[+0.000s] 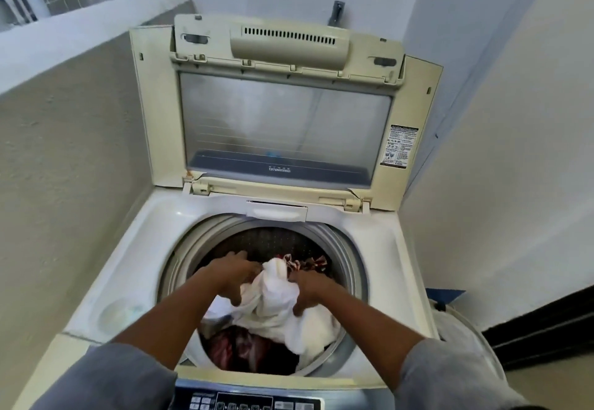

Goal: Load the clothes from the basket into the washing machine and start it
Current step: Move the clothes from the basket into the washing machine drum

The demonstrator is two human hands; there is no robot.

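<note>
Obs.: both grips are inside the mouth of the drum [348,250] of the washing machine [135,265], with the lid [283,126] standing upright behind it.

Left grip [236,276]: fingers curled down into the left side of the white garment [276,308], thumb hooked under a fold. Right grip [307,290]: fingers and thumb pinch the same garment on its right side. Neither is spread open, and both hold cloth.

Key relation: the white garment hangs bunched between your two grips, directly over the dark red clothes [231,345] already in the drum. Its long axis runs from the far peak at your fingertips toward the near-right wall, where the loose bulk trails (it looks to rest against the rim there, but I cannot tell whether it overhangs).

Judgement: the drop is straight down, with no sideways carry needed. Your right grip is nearer that trailing bulk, so it is the one to sweep it inward. A fold left on the rim could catch under the lid.

The control panel [250,405] sits at the near edge, below your forearms, and is not yet touched. The basket cannot be identified with certainty.
</note>
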